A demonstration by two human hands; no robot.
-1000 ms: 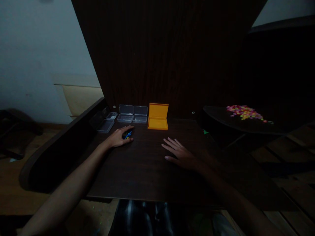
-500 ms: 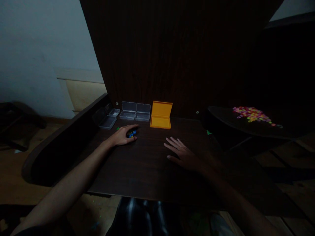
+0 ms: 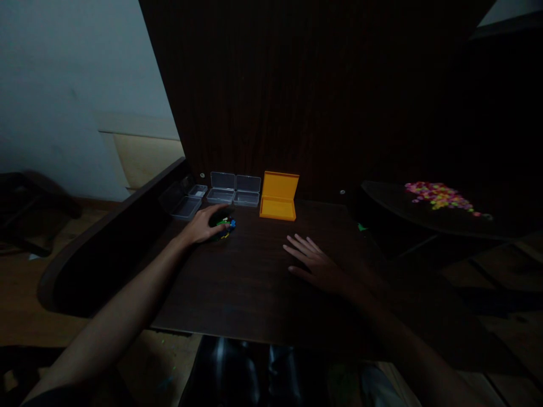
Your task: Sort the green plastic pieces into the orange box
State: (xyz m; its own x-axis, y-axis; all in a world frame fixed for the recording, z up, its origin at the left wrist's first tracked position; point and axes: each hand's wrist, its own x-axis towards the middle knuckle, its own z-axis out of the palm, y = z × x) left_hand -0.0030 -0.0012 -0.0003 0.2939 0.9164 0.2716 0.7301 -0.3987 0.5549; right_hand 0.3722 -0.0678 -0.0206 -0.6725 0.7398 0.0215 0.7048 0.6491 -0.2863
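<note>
On the dark table [image 3: 237, 282], my left hand [image 3: 203, 225] curves beside a small pile of blue, green and yellow pieces [image 3: 227, 227]. Its thumb and fingers are apart, with the pieces in the gap; part of the pile is hidden, and the dim light blurs what kind of pieces they are. My right hand [image 3: 316, 264] lies flat with fingers spread, holding nothing. Beyond the hands, an orange box [image 3: 278, 209] stands with its lid up. To its left are two clear plastic boxes [image 3: 220, 196] with lids raised.
Another clear box [image 3: 186, 208] and a smaller one [image 3: 198, 191] stand by the left side panel [image 3: 106, 254]. A heap of pink, red and yellow bits [image 3: 441, 195] lies on a dark ledge [image 3: 390, 200] at right. A green piece [image 3: 362, 227] lies near the table's right edge.
My left hand has shifted a little to the left, and its thumb and fingers now frame more of the pile, with green showing among the blue. My right hand stays in place.
</note>
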